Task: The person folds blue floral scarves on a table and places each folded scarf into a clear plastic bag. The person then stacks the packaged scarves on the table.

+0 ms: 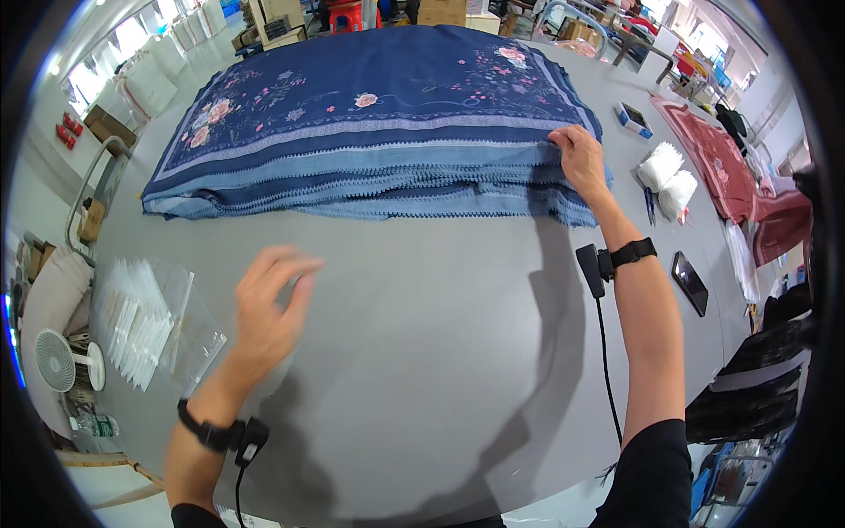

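A stack of blue floral scarves (396, 72) with lighter blue scalloped edges lies across the far part of the grey table. At its near right corner, my right hand (581, 158) pinches the top scarf's edge between thumb and fingers. My left hand (274, 307) hovers over the bare tabletop, short of the stack, slightly blurred, with thumb and fingers apart and nothing between them. Each wrist wears a black strap with a small cabled device.
Clear plastic bags (142, 323) lie at the left. To the right are white bundles (667, 178), a small box (635, 120), thread snips (649, 204), a phone (690, 282) and red scarves (713, 158). A white fan (56, 360) and a bottle (96, 425) stand beyond the left edge.
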A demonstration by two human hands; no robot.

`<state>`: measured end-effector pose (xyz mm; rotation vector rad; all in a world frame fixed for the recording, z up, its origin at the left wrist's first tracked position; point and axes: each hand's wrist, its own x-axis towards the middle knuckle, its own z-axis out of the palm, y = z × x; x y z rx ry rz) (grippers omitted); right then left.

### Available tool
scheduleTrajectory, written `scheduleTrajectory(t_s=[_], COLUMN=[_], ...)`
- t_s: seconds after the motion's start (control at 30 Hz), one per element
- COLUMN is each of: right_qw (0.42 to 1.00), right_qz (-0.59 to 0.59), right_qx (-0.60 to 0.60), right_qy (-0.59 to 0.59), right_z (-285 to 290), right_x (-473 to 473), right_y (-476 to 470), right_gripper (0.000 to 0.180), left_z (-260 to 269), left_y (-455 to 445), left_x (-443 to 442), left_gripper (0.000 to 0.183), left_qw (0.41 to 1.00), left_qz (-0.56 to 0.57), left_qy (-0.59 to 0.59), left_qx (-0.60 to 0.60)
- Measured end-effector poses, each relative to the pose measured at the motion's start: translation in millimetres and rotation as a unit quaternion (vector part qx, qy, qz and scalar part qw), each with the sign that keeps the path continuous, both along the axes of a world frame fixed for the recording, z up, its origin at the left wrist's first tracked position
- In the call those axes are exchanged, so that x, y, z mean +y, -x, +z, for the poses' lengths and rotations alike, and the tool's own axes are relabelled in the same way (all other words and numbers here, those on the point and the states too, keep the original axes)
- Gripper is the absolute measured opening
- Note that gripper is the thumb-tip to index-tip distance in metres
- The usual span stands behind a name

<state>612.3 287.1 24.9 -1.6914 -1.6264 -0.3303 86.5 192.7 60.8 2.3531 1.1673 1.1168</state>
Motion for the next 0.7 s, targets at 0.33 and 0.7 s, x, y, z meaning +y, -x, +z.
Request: scheduleTrajectory(t_s=[0.33,0.7], right_qw=[0.993,0.981], right_qz=[0.089,0.123], right_qx=[0.077,-0.135], right_qy=[0.004,-0.069], right_z=[28.3,-2.6], right_x=[-2.5,16.5], right_y=[74.5,134.6], right_gripper=[0.016,0.049], left_z=[-29.3,-11.0], left_y=[-101.8,-85.5], left_x=[191.7,219.5], left_gripper=[0.024,0.033], left_qw=[0.987,0.988], left_qz=[0.123,0.095], left_qy=[0.076,-0.117], left_qx=[0.075,-0.027])
